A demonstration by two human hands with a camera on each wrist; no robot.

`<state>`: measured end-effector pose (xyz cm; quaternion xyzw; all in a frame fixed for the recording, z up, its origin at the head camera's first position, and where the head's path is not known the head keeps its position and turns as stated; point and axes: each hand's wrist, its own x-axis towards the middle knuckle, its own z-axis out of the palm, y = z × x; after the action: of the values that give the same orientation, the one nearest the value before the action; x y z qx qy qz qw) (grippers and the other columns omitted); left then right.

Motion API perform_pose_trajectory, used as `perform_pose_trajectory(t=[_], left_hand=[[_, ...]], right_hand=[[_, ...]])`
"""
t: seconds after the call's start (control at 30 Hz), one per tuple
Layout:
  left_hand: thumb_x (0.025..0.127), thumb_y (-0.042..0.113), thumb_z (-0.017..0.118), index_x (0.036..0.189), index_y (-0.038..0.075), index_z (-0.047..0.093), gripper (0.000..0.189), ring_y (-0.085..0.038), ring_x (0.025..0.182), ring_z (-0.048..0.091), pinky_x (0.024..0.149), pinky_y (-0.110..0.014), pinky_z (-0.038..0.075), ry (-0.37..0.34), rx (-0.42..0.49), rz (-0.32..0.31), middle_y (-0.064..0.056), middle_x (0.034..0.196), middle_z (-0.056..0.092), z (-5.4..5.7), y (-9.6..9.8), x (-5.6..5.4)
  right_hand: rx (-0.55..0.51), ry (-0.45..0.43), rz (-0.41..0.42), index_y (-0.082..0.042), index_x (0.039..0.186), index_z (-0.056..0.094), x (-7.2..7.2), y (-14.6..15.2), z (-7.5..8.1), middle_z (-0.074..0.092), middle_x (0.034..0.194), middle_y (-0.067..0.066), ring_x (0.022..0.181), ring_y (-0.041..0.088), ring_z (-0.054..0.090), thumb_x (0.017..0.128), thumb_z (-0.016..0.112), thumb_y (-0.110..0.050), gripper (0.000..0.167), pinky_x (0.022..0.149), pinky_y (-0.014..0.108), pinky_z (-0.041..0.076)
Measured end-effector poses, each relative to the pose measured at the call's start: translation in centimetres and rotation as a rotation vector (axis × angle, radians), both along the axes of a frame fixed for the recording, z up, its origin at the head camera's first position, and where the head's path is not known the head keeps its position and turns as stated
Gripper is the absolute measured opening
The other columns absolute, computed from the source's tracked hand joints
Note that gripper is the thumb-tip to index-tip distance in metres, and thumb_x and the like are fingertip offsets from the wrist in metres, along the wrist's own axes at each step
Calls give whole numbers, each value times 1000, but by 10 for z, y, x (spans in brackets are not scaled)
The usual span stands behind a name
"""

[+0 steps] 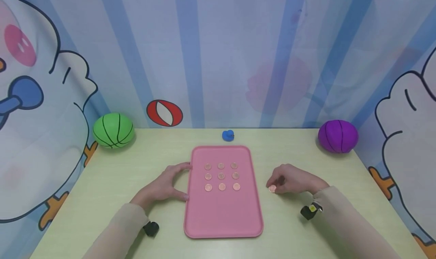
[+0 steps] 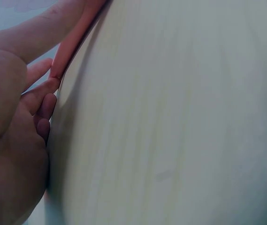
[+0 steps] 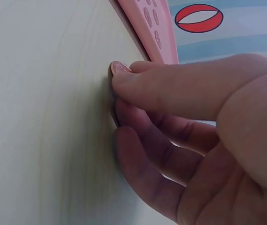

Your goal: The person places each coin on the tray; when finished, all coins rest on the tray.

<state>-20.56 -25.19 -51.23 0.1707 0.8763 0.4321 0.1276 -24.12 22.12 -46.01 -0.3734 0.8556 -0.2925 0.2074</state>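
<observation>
A pink tray point(image 1: 223, 217) lies on the table with several copper-coloured coins point(image 1: 221, 176) set out on it in three rows of three. At its left edge my left hand point(image 1: 163, 185) spreads thumb and fingers, the tips touching the rim. In the left wrist view, fingers of that hand point(image 2: 41, 98) meet the tray's side. Right of the tray, my right hand point(image 1: 293, 178) pinches another coin point(image 1: 272, 189) between thumb and fingers, close over the tabletop. The right wrist view shows this coin point(image 3: 120, 68) tilted, partly covered by the thumb.
A small blue rubber duck point(image 1: 228, 135) sits behind the tray. At the back left corner of the table point(image 1: 163, 228) is a green ball point(image 1: 114, 131), at the back right a purple ball point(image 1: 338, 136). A printed curtain point(image 1: 231, 62) hangs behind.
</observation>
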Motion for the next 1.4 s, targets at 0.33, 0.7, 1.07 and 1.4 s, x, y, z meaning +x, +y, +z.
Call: perform_pose_trajectory(t=[0.33, 0.7, 1.07, 1.4], left_hand=[[70, 36, 99, 158, 25, 47, 102, -38, 156, 25, 124, -70, 20, 25, 5, -15, -3, 167, 38, -2, 0, 0], [70, 35, 99, 158, 24, 47, 102, -38, 156, 25, 124, -70, 19, 32, 9, -20, -3, 167, 38, -1, 0, -1], [69, 35, 99, 157, 25, 47, 103, -38, 156, 25, 124, -70, 20, 37, 7, -21, -3, 168, 38, -1, 0, -1], [69, 37, 99, 157, 25, 47, 103, -38, 156, 25, 123, -71, 20, 37, 8, -21, -3, 168, 38, -1, 0, 0]], right_hand=[[14, 16, 0, -11, 110, 82, -2, 1, -1, 76, 102, -3, 90, 9, 68, 90, 82, -7, 20, 82, 29, 61], [8, 37, -13, -12, 111, 77, -1, -1, -8, 72, 104, -4, 95, 10, 66, 97, 77, -18, 14, 87, 31, 59], [-20, 76, -31, -15, 116, 75, -1, -19, -6, 71, 107, -7, 97, 11, 65, 99, 75, -19, 18, 90, 35, 59], [-28, 86, -35, -16, 118, 74, 1, -57, 2, 68, 104, -9, 94, 12, 62, 99, 75, -24, 20, 88, 35, 59]])
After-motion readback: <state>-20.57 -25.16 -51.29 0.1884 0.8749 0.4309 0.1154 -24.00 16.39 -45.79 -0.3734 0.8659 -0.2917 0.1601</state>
